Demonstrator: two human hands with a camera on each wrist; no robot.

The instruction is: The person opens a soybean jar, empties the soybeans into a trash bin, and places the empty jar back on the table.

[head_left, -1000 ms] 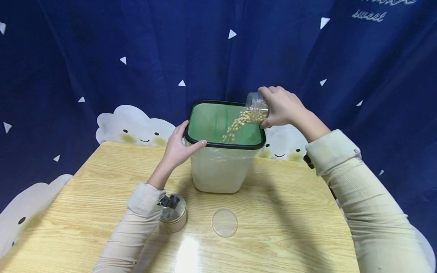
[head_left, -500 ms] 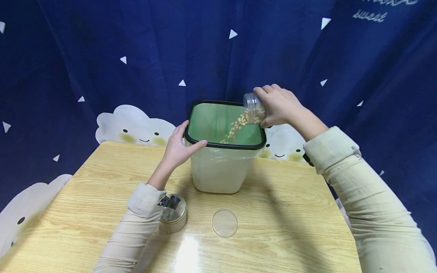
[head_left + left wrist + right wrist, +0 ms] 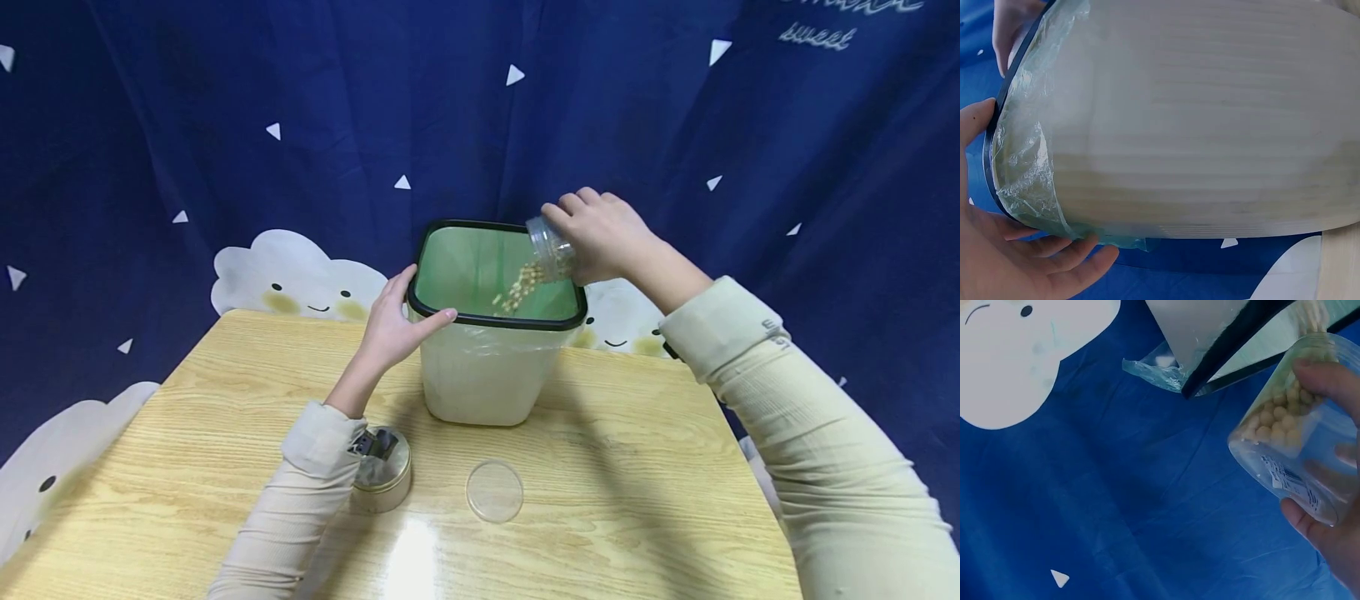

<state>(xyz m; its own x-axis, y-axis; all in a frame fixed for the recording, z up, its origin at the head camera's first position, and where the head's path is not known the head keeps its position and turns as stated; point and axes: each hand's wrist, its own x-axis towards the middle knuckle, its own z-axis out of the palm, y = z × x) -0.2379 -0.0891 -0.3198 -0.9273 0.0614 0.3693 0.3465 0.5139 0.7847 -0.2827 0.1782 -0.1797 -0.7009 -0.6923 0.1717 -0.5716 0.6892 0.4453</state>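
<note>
A pale, green-lined trash bin (image 3: 480,375) with a black rim stands upright at the table's back. My left hand (image 3: 393,321) rests against its front left corner, thumb on the front rim and fingers extended along the side, as the left wrist view also shows. My right hand (image 3: 607,237) grips a clear plastic jar (image 3: 551,248), tipped mouth-down-left over the bin's right side. Pale yellow beans (image 3: 522,285) pour from its mouth into the bin. In the right wrist view, some beans (image 3: 1279,419) are still inside the jar. The bin's bottom is hidden.
On the wooden table (image 3: 225,417), a clear round lid (image 3: 495,492) lies in front of the bin. A round tin (image 3: 384,479) stands left of it, partly behind the left wrist. A blue curtain (image 3: 337,92) hangs behind.
My right hand has moved slightly left and tipped the jar further down over the bin. Fewer beans show in the jar. My left hand and the bin have stayed in place.
</note>
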